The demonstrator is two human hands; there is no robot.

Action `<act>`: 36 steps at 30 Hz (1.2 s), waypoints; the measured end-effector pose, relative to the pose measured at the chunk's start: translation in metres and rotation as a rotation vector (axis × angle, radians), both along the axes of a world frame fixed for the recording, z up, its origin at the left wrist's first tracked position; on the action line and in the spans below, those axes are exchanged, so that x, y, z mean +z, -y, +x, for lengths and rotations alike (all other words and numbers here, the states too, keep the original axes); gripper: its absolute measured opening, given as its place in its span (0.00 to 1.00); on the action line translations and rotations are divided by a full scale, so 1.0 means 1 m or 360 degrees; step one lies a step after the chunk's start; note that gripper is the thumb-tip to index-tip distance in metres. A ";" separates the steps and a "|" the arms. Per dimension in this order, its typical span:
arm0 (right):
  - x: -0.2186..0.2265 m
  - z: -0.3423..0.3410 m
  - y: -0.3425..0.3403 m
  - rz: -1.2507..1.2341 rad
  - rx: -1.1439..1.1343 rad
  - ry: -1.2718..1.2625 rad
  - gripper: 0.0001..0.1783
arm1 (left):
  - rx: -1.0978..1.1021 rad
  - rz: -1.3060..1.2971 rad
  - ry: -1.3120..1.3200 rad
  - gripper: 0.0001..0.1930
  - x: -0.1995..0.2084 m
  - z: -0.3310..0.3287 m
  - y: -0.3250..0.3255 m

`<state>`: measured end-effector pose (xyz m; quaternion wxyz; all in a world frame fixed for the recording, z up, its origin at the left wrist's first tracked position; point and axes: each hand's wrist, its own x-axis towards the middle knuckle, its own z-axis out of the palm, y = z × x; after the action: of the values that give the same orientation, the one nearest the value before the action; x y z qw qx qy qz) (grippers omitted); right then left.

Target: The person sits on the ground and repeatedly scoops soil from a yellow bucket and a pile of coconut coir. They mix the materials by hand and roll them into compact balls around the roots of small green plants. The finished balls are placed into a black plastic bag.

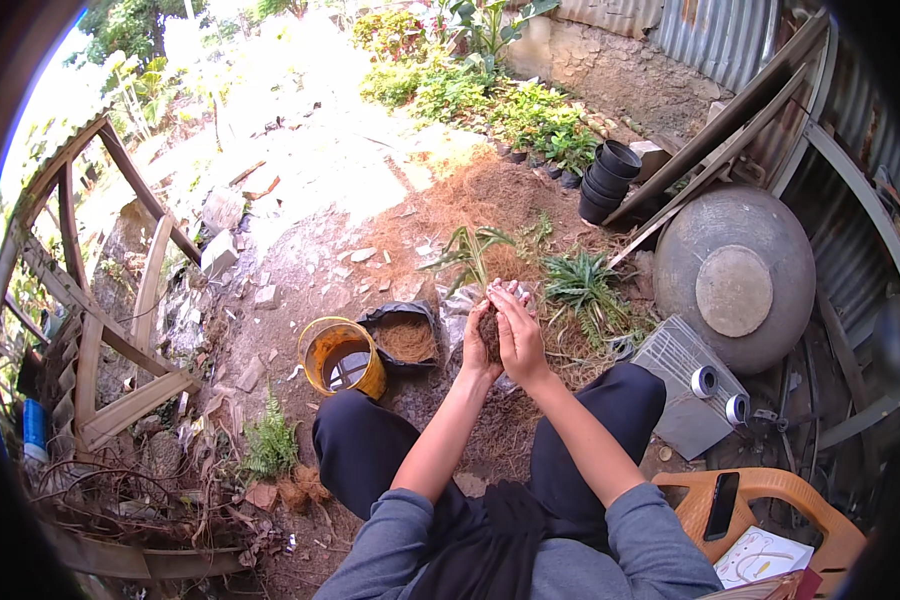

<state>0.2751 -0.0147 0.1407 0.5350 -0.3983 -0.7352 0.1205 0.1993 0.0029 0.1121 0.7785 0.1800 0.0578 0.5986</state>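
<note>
Between my knees, both hands are cupped around the brown, fibrous root ball (490,337) of a small plant. My left hand (477,352) presses on its left side, and my right hand (520,342) wraps the right side with the fingers over the top. The plant's long green leaves (466,250) rise above my fingertips, leaning left. Just left of my hands, a black plastic bag (432,352) holds brown fibre. Beside it stands a yellow bucket (375,378) with dark liquid inside. Part of the root ball is hidden by my fingers.
Green strap-leaved plants (580,283) lie right of my hands. Black pots (610,180) are stacked farther back near potted seedlings (550,125). A big round grey vessel (735,280) and a grey box (685,385) stand at right. An orange chair (825,520) carries a phone (722,505).
</note>
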 end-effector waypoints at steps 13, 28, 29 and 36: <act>-0.047 0.006 -0.001 -0.0524 0.0045 -0.1778 0.19 | 0.0017 -0.0356 -0.0549 0.22 0.009 0.014 0.004; -0.015 -0.001 0.000 -0.0150 -0.0057 -0.0556 0.15 | 0.0285 -0.0142 -0.0370 0.18 -0.008 0.008 0.000; -0.019 -0.001 -0.005 -0.0223 0.0015 -0.0629 0.15 | 0.0266 -0.0188 -0.0322 0.18 -0.007 0.005 -0.001; -0.054 0.018 -0.032 -0.0780 0.0404 -0.2123 0.18 | 0.0322 -0.0473 -0.0512 0.28 0.029 0.011 0.009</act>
<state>0.2929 0.0170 0.0871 0.7470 -0.2600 -0.2445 0.5608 0.2106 -0.0064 0.1407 0.7133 0.1498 0.2861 0.6221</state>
